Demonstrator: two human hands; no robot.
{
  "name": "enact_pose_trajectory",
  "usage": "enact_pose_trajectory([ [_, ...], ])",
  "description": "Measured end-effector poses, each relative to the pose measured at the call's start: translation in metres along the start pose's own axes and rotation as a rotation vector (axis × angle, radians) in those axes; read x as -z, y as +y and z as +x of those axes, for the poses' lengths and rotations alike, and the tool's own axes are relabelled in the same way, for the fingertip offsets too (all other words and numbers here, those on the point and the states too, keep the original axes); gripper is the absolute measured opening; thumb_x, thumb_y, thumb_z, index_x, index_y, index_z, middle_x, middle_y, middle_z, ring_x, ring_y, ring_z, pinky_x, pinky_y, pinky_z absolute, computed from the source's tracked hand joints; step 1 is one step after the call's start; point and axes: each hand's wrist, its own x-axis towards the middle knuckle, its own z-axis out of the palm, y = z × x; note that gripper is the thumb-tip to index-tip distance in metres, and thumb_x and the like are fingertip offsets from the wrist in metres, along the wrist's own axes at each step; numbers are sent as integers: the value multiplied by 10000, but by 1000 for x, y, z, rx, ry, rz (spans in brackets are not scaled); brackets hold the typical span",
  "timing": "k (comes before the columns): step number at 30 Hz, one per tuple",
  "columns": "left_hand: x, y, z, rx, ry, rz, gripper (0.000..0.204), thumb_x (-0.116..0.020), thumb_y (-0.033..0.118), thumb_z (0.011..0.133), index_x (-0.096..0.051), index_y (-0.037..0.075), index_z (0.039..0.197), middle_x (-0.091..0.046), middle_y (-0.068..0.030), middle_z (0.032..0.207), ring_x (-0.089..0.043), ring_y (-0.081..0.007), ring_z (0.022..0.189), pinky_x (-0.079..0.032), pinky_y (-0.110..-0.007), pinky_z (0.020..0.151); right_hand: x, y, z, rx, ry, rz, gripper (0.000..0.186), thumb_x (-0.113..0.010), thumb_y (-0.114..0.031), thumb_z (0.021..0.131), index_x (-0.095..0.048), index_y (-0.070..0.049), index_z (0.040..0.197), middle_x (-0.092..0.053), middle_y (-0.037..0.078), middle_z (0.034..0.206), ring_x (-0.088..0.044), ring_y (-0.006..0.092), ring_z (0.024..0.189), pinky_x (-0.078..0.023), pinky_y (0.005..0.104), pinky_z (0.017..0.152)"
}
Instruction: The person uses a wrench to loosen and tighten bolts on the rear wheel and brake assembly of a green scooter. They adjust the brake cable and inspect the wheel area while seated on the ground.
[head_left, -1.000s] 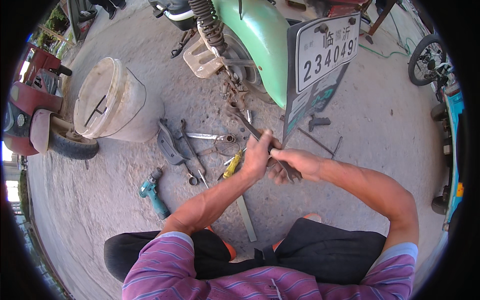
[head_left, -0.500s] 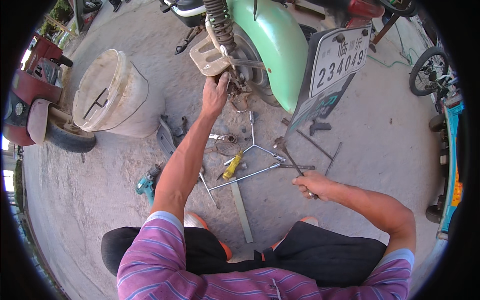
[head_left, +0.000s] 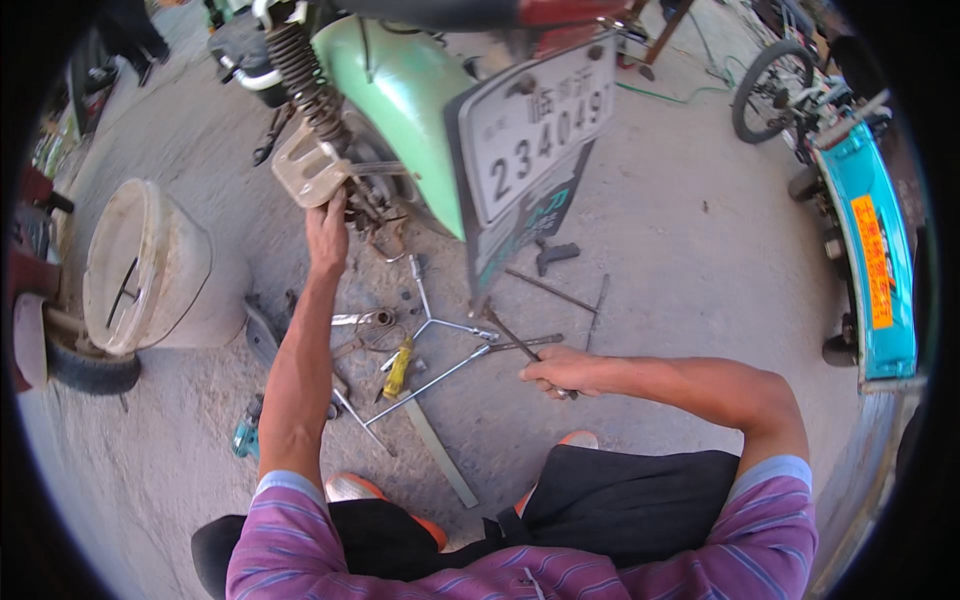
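The left hand is at the lower edge of a beige metal bracket on a green-fendered motorbike, well beyond and to the left of the yellow-handled screwdriver on the concrete ground. Its fingertips are hidden by the bracket and the parts beside it, so I cannot tell whether they pinch anything. The right hand, to the right of the screwdriver and roughly level with it, has its fingers wrapped around the shaft of a dark metal tool. That tool slants away, its far end beyond and to the right of the screwdriver; its head is too unclear to identify.

The motorbike's green rear fender and its white licence plate are farther beyond the screwdriver, the plate more to the right. A chrome Y-shaped socket wrench lies just beyond the screwdriver, and a T-handle wrench and a flat metal strip lie on its near side. A teal power drill lies to its left and nearer the person; a lidded bucket is farther left and beyond.
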Motion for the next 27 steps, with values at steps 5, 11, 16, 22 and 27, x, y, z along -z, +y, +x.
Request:
enact_pose_trajectory([
  [5,9,-7,6,28,36,75,402,-573,392,1083,-705,33,1206,-697,-69,957,-634,-154,811,-515,-324,695,0,1,-3,-15,35,-83,304,-653,-330,974,-552,-95,810,-506,16,682,-485,143,561,-349,352,491],
  [11,15,-21,1,119,124,-72,418,-572,399,1079,-689,-1,1120,-688,-76,873,-642,-167,757,-508,-320,666,-1,3,-1,15,63,-111,333,-674,-364,957,-601,-60,844,-529,25,680,-504,154,549,-368,359,479],
  [16,42,-50,-30,246,-13,636,363,-703,331,974,-680,9,1140,-735,-163,932,-706,-250,828,-549,-411,747,4,8,2,-10,62,-145,268,-666,-309,986,-579,-81,876,-508,-9,710,-461,108,568,-357,335,502],
  [22,84,-84,-68,298,-305,939,472,-707,255,866,-690,1,1263,-734,-269,1150,-713,-395,1089,-554,-470,929,6,3,2,-66,16,-70,280,-652,-327,1007,-601,-52,994,-467,-24,686,-414,92,545,-334,314,491],
  [27,126,-50,-23,433,-207,756,464,-720,327,889,-708,2,1220,-757,-208,1026,-748,-292,891,-588,-407,798,14,-6,-11,0,40,93,309,-571,-234,1040,-598,40,1180,-533,27,733,-478,124,583,-370,319,508],
])
